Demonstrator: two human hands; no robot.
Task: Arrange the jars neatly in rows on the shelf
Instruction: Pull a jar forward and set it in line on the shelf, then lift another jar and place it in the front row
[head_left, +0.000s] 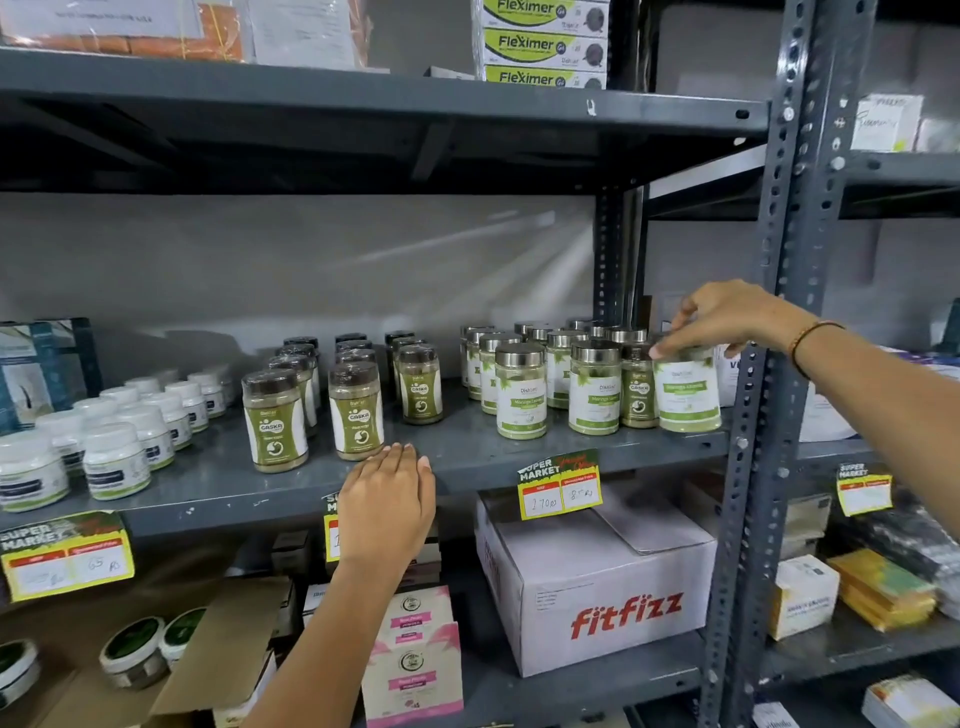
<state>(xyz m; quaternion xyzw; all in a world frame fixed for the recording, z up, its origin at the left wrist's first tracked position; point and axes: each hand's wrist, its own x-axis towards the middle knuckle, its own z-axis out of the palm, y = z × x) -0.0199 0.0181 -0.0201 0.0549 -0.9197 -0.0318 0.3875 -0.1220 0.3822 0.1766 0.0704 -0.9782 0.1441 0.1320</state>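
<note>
On the grey shelf (467, 467) stand three groups of jars. Small white tubs (117, 460) fill the left, brown-lidded Gaska jars (275, 426) stand in rows in the middle, and silver-lidded moringa jars (521, 392) stand at the right. My right hand (727, 319) grips the lid of one moringa jar (687, 395) at the shelf's right end, next to the upright post. My left hand (387, 506) rests flat on the shelf's front edge just below the Gaska jars, fingers together and holding nothing.
A grey slotted upright (763, 364) stands just right of the held jar. Yellow price tags (561, 488) hang from the shelf edge. Below are a white fitfizz box (597, 582), pink cartons (413, 654) and an open cardboard box. Fleximer boxes (540, 44) sit on the shelf above.
</note>
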